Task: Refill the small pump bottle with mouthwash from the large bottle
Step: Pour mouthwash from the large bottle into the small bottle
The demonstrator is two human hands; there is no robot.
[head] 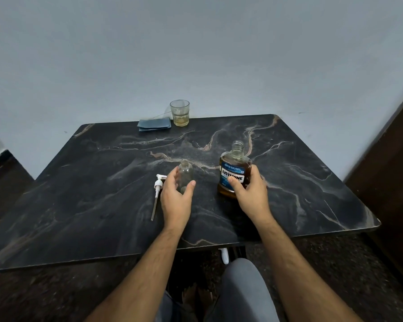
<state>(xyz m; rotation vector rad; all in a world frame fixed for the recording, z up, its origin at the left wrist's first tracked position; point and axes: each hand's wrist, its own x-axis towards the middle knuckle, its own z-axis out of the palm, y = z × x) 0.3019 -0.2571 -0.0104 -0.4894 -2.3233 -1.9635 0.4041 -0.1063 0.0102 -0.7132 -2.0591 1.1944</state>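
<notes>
Both forearms reach forward over the near edge of the table (289, 205), and each hand has gone to one bottle, which reads as the setup for a pour.

At the centre of the dark marbled top stands the small pump bottle (185, 174), upright, clear and seemingly empty, its neck open. The left hand (176, 194) cups it from the near side, fingers (173, 176) curled round the left wall and thumb against the right; the grip looks light, probably there to steady a light bottle that would tip easily under a stream.

Just to its left lies the pump head (158, 189), white, on its side with the dip tube trailing toward the camera, set aside so the neck is free.

To the right, a little apart, stands the large bottle (235, 168) of amber mouthwash, cap off, more than half full. The right hand (249, 191) wraps its lower body, thumb across the blue label and fingers behind, a hold low enough to lift and tilt it. No cap is in view.

Well back at the far edge sit a glass (179, 112) with a little yellowish liquid and, touching or just beside it, a folded blue cloth (154, 124).
</notes>
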